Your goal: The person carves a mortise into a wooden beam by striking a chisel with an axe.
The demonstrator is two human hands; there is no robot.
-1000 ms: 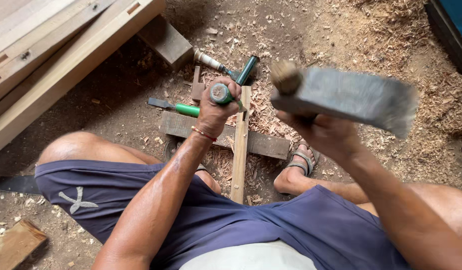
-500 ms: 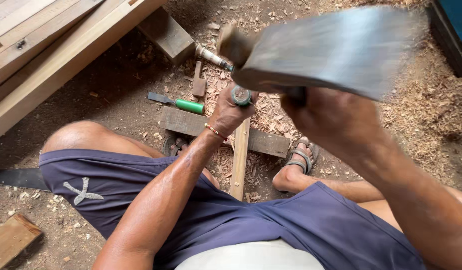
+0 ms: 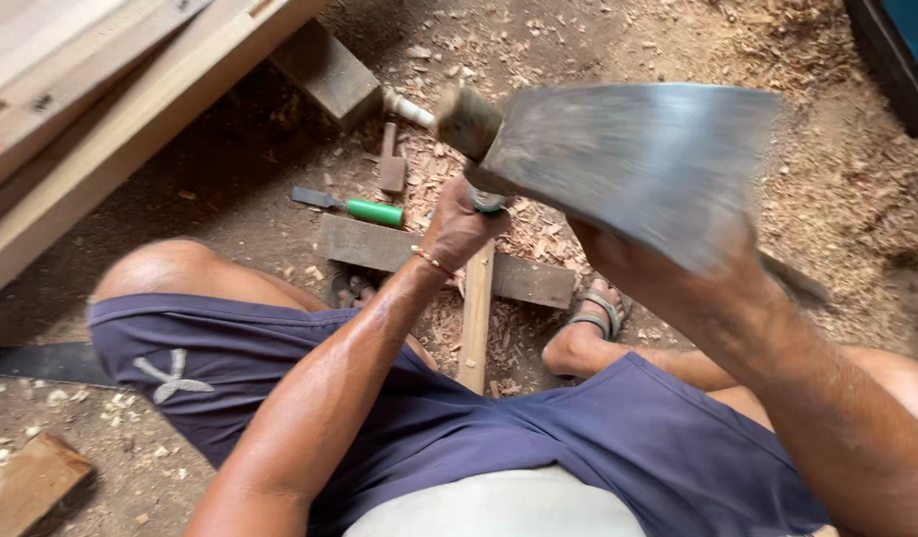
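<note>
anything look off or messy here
Wood shavings and chips lie scattered over the dirt floor around the narrow wooden strip. A spare green-handled chisel lies loose on the ground near the left hand. The broad metal blade in the right hand is motion-blurred.

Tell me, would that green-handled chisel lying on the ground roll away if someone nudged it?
Probably only a little. The green-handled chisel has a rounded handle, which might turn, but its flat dark blade rests on the dirt floor and would likely stop it. The rough ground and wood shavings nearby should also slow it. It looks stiff, and fairly light to lift.
</note>
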